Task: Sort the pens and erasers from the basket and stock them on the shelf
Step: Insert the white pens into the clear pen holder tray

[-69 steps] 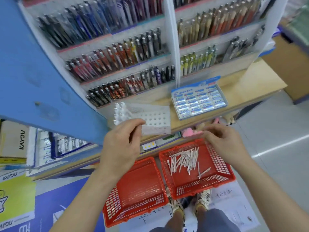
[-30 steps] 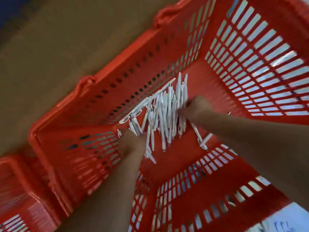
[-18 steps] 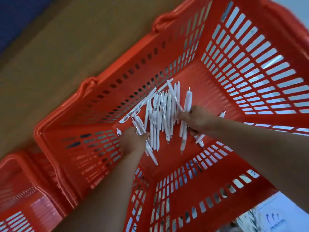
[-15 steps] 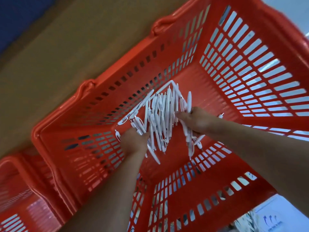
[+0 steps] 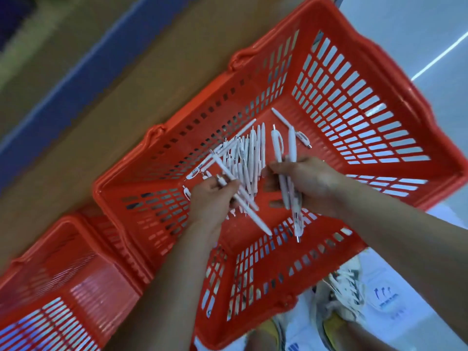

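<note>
A red slotted basket (image 5: 354, 102) stands on the floor with a loose pile of white pens (image 5: 249, 153) on its bottom. Both my hands are down inside it. My left hand (image 5: 211, 201) grips a few white pens, one long pen (image 5: 243, 201) sticking out toward the lower right. My right hand (image 5: 309, 183) holds a small bunch of white pens (image 5: 291, 148) upright, their tips poking out above and below the fist. One stray pen (image 5: 302, 139) lies apart to the right of the pile.
A second red basket (image 5: 58, 282) sits at the lower left, touching the first. The wooden base of the shelf unit (image 5: 152, 72) runs along the far side. My shoes (image 5: 339, 295) and a printed floor sheet (image 5: 385, 300) show below the basket.
The view has pulled back from the basket. Both hands have lifted slightly with pens held in them, and the right hand's bunch now stands more upright, clear of the pile.
</note>
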